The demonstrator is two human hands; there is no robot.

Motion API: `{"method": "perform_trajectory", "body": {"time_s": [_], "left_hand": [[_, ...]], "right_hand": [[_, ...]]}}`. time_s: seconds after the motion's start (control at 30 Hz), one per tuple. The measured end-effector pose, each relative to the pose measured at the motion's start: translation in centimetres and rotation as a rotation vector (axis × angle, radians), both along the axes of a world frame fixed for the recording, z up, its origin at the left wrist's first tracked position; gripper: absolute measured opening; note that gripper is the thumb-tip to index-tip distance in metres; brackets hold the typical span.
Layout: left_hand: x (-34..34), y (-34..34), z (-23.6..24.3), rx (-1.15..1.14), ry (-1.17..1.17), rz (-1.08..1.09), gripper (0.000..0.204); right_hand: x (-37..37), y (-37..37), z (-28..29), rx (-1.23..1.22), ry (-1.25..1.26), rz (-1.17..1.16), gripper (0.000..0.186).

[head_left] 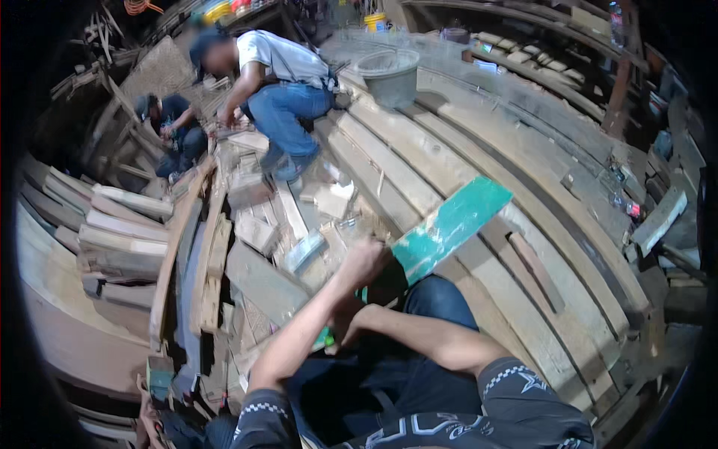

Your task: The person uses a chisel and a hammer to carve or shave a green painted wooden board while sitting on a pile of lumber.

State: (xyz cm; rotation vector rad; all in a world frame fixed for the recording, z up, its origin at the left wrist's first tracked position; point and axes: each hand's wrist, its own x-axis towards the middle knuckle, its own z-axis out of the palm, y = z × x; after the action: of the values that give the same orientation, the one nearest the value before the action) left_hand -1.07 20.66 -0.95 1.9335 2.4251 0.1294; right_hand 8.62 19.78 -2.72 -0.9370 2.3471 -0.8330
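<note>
Long pale wooden planks [407,159] stretch before us; over them, a flat rectangular teal-painted board [452,228]. At its near end our left hand [366,260] is curled; our right hand [345,322], partly hidden, is beside a small bright-green piece [327,339]. We cannot tell either's hold.

I see the board [456,224] just right of my hands [368,258], over the planks [430,157] | wood strip [537,271] farther right, on planks | bucket [392,90] ahead, atop planks | stacked boards [123,243] left | offcuts [330,200] between | one person [288,123] beyond offcuts
</note>
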Motion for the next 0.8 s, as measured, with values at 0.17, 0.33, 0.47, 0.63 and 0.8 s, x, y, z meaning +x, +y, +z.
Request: {"method": "perform_trajectory", "body": {"time_s": [0.17, 0.33, 0.47, 0.63, 0.8], "left_hand": [[1.1, 0.3, -1.2, 0.293, 0.140, -0.096, 0.023], [5.4, 2.5, 14.9, 0.449, 0.559, -0.469, 0.027], [-9.1, 1.4, 32.4, 0.664, 1.019, 0.298, 0.030], [-18.5, -4.0, 32.3, 0.072, 0.596, 1.160, 0.055], [-20.4, -12.8, 21.9, -0.220, 0.499, 1.192, 0.052]], "right_hand": [[-0.9, -0.1, -4.4, -0.269, 0.325, -0.039, 0.063], [1.5, 1.8, 1.5, 0.101, 0.432, -0.112, 0.059], [1.6, 1.5, 1.6, 0.019, 0.544, -0.057, 0.071], [1.2, 1.7, 1.1, 0.051, 0.489, -0.063, 0.072], [1.7, 2.4, 2.4, -0.082, 0.511, -0.129, 0.067]]}}
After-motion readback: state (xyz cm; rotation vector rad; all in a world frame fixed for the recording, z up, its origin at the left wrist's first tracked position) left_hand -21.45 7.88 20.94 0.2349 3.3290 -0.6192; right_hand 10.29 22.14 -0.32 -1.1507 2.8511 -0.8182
